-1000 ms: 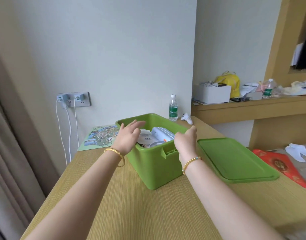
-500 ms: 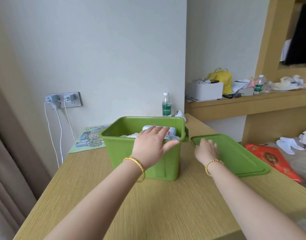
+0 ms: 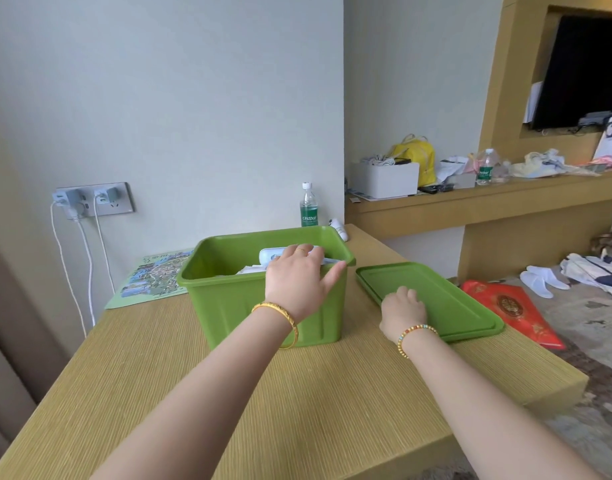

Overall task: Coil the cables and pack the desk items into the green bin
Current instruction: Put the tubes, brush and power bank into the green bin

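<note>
Head view: a wooden desk (image 3: 332,393) holds a green bin (image 3: 228,303), with its green lid (image 3: 446,303) lying flat just to its right, apart from it. Behind the bin stand a clear water bottle (image 3: 308,209) with a green label and a small white object (image 3: 339,229) near the wall; a printed map sheet (image 3: 152,280) lies to the bin's left, below a wall socket (image 3: 93,200) with two white chargers and cables hanging down. A shelf at right carries a white box (image 3: 384,180), a yellow bag (image 3: 415,157) and a second bottle (image 3: 486,167). The bin contains a white device (image 3: 271,259) and pale papers, partly hidden by the left hand (image 3: 294,282), which rests over the near rim with fingers spread and straight. The right hand (image 3: 401,306) lies on the lid's near-left edge, fingers curled onto it; whether they grip the edge cannot be told. The bottle label reads roughly "Cestbon".
</note>
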